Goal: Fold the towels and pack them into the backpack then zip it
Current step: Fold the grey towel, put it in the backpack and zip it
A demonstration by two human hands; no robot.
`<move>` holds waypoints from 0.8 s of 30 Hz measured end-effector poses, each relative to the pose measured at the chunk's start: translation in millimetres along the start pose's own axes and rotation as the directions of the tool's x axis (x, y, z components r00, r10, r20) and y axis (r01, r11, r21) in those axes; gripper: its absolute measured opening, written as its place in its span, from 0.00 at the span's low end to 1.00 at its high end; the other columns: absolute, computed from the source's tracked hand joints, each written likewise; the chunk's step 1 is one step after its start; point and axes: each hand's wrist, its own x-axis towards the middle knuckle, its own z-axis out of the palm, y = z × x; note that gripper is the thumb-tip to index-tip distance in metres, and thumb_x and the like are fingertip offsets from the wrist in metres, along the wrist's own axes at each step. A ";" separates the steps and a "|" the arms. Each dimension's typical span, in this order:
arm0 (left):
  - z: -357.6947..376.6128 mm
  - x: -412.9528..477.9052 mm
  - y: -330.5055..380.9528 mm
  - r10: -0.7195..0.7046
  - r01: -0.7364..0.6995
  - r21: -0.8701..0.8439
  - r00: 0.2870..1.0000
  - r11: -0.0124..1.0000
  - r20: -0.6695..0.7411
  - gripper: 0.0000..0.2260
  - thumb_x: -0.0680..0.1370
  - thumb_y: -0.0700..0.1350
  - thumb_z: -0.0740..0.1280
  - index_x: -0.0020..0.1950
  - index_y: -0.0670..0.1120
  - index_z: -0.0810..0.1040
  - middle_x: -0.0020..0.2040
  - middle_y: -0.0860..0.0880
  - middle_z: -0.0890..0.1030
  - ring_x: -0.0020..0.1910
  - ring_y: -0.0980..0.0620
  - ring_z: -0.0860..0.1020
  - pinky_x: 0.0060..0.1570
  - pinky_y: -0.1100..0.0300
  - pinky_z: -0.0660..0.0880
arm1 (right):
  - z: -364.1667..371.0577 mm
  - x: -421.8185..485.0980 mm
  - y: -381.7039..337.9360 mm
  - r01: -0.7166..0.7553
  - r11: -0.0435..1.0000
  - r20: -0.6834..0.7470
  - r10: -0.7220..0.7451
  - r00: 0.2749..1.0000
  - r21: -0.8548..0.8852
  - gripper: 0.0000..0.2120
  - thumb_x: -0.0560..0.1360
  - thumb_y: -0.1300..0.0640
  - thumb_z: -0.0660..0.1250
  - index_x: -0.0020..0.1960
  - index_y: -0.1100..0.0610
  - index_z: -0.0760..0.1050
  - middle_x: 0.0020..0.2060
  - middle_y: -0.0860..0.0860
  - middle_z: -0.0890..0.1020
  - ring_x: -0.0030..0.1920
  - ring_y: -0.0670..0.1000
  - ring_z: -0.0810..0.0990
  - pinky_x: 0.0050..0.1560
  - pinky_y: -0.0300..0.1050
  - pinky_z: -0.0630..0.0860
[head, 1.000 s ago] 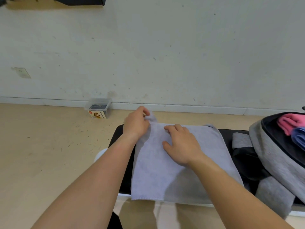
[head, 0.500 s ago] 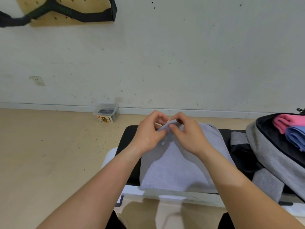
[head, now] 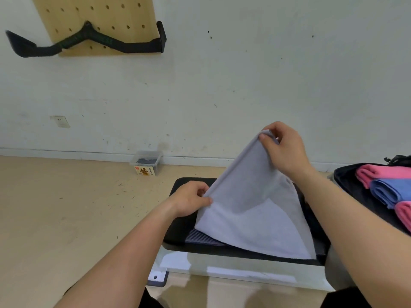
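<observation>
A light grey towel rises in a tent shape off the black table pad. My right hand pinches its top corner and holds it up high. My left hand pinches the towel's left edge lower down, close to the pad. The towel's near edge still lies on the pad. At the right edge sits the open backpack, black inside, holding a pink towel, a blue towel and another pink towel, all folded.
The table has a white front edge. Beyond it lies a tan floor with a small clear plastic box by the wall. A wooden pegboard with a black bar hangs high on the white wall.
Both hands met at the towel's far corner, then parted. My right hand has lifted that corner high and to the right, raising the towel off the pad. My left hand slid down its left edge.
</observation>
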 end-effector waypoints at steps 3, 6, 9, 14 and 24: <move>-14.5 -8.6 7.9 -0.009 0.004 -0.091 0.998 0.996 -0.057 0.05 0.78 0.47 0.66 0.47 0.50 0.81 0.49 0.50 0.83 0.49 0.52 0.79 0.52 0.54 0.74 | -20.9 21.4 -13.0 -0.022 0.999 -0.077 0.020 0.997 -0.025 0.03 0.77 0.56 0.66 0.48 0.55 0.77 0.40 0.47 0.79 0.42 0.49 0.75 0.39 0.35 0.68; -36.2 -15.0 11.7 0.037 -0.073 -0.153 0.973 0.986 -0.226 0.07 0.80 0.48 0.66 0.47 0.49 0.83 0.46 0.51 0.84 0.47 0.53 0.80 0.49 0.56 0.74 | -41.4 29.0 -22.1 -0.046 0.997 -0.135 0.038 0.990 -0.059 0.04 0.79 0.56 0.64 0.50 0.55 0.75 0.42 0.49 0.78 0.45 0.51 0.74 0.43 0.41 0.66; -61.6 -20.0 15.8 0.024 -0.177 -0.299 0.891 0.938 -0.454 0.05 0.79 0.47 0.69 0.45 0.49 0.83 0.43 0.51 0.84 0.45 0.51 0.81 0.45 0.55 0.78 | -55.6 23.7 -25.5 -0.085 0.993 -0.144 0.072 0.987 -0.087 0.04 0.80 0.55 0.62 0.51 0.55 0.72 0.43 0.50 0.77 0.46 0.52 0.74 0.45 0.42 0.65; -91.0 -32.0 39.2 -0.056 -0.216 -0.275 0.684 0.937 -0.727 0.05 0.76 0.49 0.72 0.46 0.48 0.83 0.43 0.53 0.83 0.43 0.56 0.79 0.41 0.62 0.72 | -65.3 2.2 -31.4 -0.256 0.966 -0.045 0.258 0.965 0.034 0.05 0.80 0.55 0.61 0.51 0.56 0.73 0.45 0.51 0.77 0.44 0.51 0.74 0.41 0.45 0.68; -105.2 -39.4 65.2 -0.057 -0.235 -0.235 0.582 0.943 -0.811 0.11 0.79 0.53 0.67 0.49 0.45 0.78 0.44 0.56 0.79 0.44 0.54 0.76 0.45 0.58 0.70 | -83.3 -20.8 -47.2 -0.551 0.744 0.273 0.479 0.834 0.378 0.07 0.81 0.59 0.62 0.46 0.60 0.75 0.34 0.53 0.78 0.31 0.50 0.76 0.31 0.41 0.71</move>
